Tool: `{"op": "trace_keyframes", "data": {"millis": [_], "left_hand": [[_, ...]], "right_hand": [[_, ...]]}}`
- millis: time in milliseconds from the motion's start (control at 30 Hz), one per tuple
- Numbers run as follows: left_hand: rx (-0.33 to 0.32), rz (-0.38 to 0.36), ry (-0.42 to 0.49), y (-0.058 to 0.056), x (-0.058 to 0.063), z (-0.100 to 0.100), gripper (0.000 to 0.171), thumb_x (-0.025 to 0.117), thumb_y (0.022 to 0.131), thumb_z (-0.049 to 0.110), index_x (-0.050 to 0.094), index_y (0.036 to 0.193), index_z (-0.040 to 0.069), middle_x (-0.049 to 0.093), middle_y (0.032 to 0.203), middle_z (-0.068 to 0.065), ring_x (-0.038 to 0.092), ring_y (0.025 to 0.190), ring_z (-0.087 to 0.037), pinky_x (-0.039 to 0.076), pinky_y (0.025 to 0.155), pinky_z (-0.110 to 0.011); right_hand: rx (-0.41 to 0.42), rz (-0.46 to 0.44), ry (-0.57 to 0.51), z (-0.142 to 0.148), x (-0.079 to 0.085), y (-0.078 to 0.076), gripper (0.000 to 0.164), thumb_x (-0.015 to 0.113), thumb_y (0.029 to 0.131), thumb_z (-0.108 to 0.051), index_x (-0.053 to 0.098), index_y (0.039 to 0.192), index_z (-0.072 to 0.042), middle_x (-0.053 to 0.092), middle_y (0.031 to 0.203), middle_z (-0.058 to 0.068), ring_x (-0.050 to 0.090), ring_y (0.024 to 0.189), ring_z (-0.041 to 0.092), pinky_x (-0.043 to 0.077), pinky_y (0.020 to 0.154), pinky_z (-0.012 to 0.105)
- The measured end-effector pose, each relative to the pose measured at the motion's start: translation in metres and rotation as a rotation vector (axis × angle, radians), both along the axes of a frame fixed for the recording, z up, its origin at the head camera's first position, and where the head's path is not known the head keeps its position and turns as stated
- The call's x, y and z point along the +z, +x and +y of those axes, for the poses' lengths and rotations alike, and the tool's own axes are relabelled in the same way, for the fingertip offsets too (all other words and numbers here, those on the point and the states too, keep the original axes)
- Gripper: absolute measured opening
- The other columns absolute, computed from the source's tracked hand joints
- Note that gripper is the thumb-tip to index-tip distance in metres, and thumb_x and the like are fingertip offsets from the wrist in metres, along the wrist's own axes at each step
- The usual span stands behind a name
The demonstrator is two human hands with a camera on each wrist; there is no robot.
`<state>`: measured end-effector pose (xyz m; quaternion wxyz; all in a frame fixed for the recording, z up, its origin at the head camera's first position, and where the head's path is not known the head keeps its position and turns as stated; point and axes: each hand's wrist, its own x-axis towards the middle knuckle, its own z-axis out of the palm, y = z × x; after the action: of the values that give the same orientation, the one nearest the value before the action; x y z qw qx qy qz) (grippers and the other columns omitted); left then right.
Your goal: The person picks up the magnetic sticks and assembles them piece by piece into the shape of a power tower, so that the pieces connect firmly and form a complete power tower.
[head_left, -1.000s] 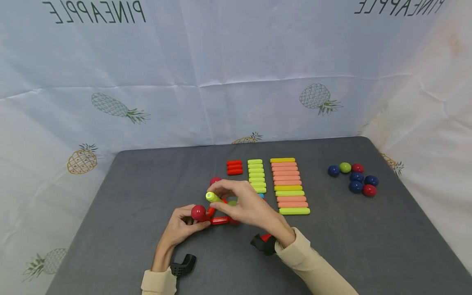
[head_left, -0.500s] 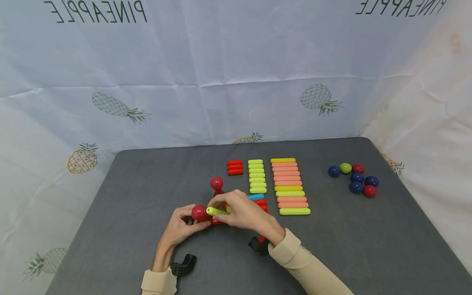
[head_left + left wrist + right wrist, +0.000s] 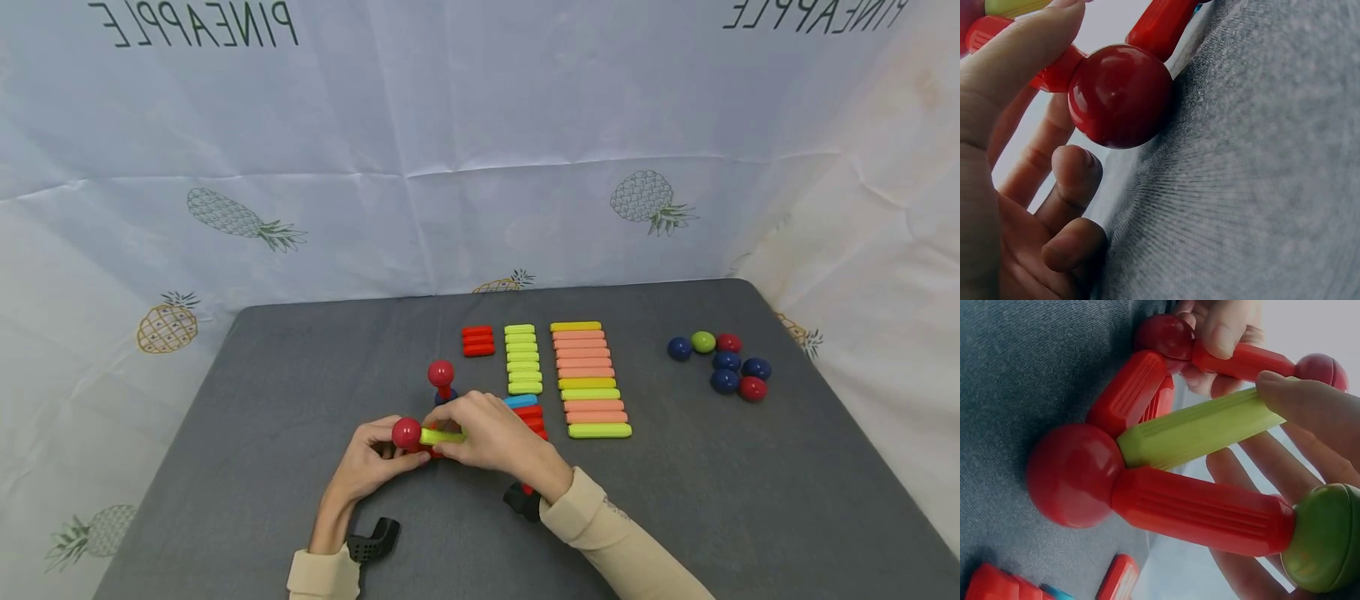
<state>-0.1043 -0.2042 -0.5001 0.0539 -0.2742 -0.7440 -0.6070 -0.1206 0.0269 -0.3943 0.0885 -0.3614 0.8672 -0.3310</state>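
My left hand point(image 3: 367, 458) pinches an upright red toy building rod point(image 3: 1244, 361) between thumb and fingers. This rod joins a red ball point(image 3: 1121, 97) on the table to a red ball point(image 3: 407, 432) on top. My right hand point(image 3: 487, 433) holds a yellow-green rod point(image 3: 1197, 428) slantwise. Its upper end meets the top red ball; its lower end reaches another red base ball point(image 3: 1075, 475). From that base ball rises a red rod point(image 3: 1204, 511) topped by a green ball point(image 3: 1322, 537). Behind stands a red ball point(image 3: 441, 372) on a red rod above a dark blue ball.
On the grey table point(image 3: 262, 400) lie short red rods point(image 3: 477, 341), a column of yellow-green rods point(image 3: 522, 358), and longer pink and yellow rods point(image 3: 583, 358). A blue rod point(image 3: 521, 401) lies beside my right hand. Loose balls point(image 3: 725, 361) cluster at right. A pineapple-print cloth point(image 3: 450, 225) hangs behind.
My right hand has lowered with the yellow-green rod and brought its end against the top red ball. The red-topped rod behind has come into view. My left hand has stayed in place.
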Motion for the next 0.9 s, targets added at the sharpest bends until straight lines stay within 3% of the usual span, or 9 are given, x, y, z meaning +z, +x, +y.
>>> {"op": "trace_keyframes", "data": {"millis": [133,233,333,433,533,633,733,833,900], "left_hand": [[0.031,0.043,-0.087,0.0,-0.002,0.001,0.032,0.089,0.071,-0.005,0.074,0.091,0.014,0.061,0.08,-0.005,0.047,0.057,-0.015,0.041,0.049,-0.023],[0.076,0.065,-0.141,0.0,-0.002,0.002,0.033,0.091,0.07,-0.001,0.07,0.088,0.016,0.057,0.077,-0.005,0.048,0.058,-0.017,0.041,0.05,-0.023],[0.116,0.061,-0.169,0.001,0.0,0.0,0.033,0.09,0.072,0.0,0.067,0.088,0.016,0.054,0.073,-0.005,0.048,0.055,-0.017,0.04,0.048,-0.02],[0.123,0.051,-0.191,0.003,0.002,-0.004,0.032,0.088,0.075,0.001,0.072,0.1,0.012,0.055,0.073,-0.004,0.048,0.054,-0.014,0.04,0.047,-0.019],[0.126,0.046,-0.186,0.006,0.006,-0.008,0.036,0.083,0.079,-0.002,0.073,0.113,0.004,0.057,0.077,-0.003,0.048,0.058,-0.01,0.039,0.046,-0.02],[0.179,0.022,-0.187,0.011,0.013,-0.012,0.049,0.077,0.079,-0.009,0.066,0.127,-0.003,0.056,0.083,-0.006,0.046,0.062,-0.007,0.036,0.043,-0.018],[0.259,-0.146,-0.263,0.019,0.026,-0.009,0.075,0.078,0.081,0.0,0.045,0.148,-0.004,0.055,0.098,-0.012,0.047,0.069,-0.009,0.038,0.049,-0.019],[0.337,-0.41,-0.426,0.029,0.042,0.005,0.109,0.083,0.082,0.027,0.014,0.161,-0.003,0.05,0.128,-0.021,0.056,0.105,-0.023,0.054,0.083,-0.034],[0.399,-0.54,-0.522,0.037,0.05,0.021,0.131,0.086,0.077,0.045,-0.002,0.161,-0.004,0.035,0.15,-0.028,0.041,0.134,-0.039,0.046,0.107,-0.054]], "right_hand": [[0.0,0.006,-0.034,0.004,0.003,0.001,0.023,0.078,0.091,-0.023,0.078,0.113,-0.013,0.078,0.101,0.0,0.053,0.061,0.002,0.042,0.056,0.014],[-0.026,0.021,-0.092,0.012,0.007,0.003,0.028,0.076,0.094,-0.03,0.078,0.116,-0.014,0.078,0.106,0.002,0.058,0.066,0.007,0.044,0.057,0.017],[-0.079,0.038,-0.137,0.026,0.011,0.006,0.031,0.073,0.096,-0.033,0.076,0.12,-0.015,0.078,0.109,0.0,0.065,0.081,0.009,0.053,0.068,0.024],[-0.128,0.058,-0.154,0.047,0.014,0.009,0.03,0.072,0.097,-0.03,0.075,0.122,-0.016,0.077,0.112,-0.004,0.069,0.094,0.009,0.059,0.082,0.032],[-0.175,0.101,-0.124,0.074,0.012,0.011,0.027,0.074,0.095,-0.024,0.076,0.121,-0.014,0.078,0.111,-0.003,0.071,0.096,0.011,0.06,0.081,0.033],[-0.225,0.142,-0.041,0.102,0.006,0.012,0.025,0.076,0.093,-0.017,0.076,0.118,-0.011,0.078,0.108,0.0,0.07,0.092,0.015,0.06,0.078,0.034],[-0.275,0.151,0.051,0.126,-0.002,0.013,0.024,0.078,0.09,-0.012,0.078,0.114,-0.01,0.079,0.106,0.002,0.07,0.09,0.018,0.059,0.077,0.037],[-0.324,0.133,0.141,0.143,-0.008,0.016,0.024,0.08,0.088,-0.012,0.079,0.112,-0.011,0.079,0.106,0.001,0.071,0.094,0.019,0.06,0.076,0.037],[-0.345,0.131,0.186,0.151,-0.012,0.018,0.025,0.082,0.086,-0.012,0.079,0.111,-0.011,0.079,0.106,0.001,0.071,0.095,0.019,0.06,0.076,0.038]]}}
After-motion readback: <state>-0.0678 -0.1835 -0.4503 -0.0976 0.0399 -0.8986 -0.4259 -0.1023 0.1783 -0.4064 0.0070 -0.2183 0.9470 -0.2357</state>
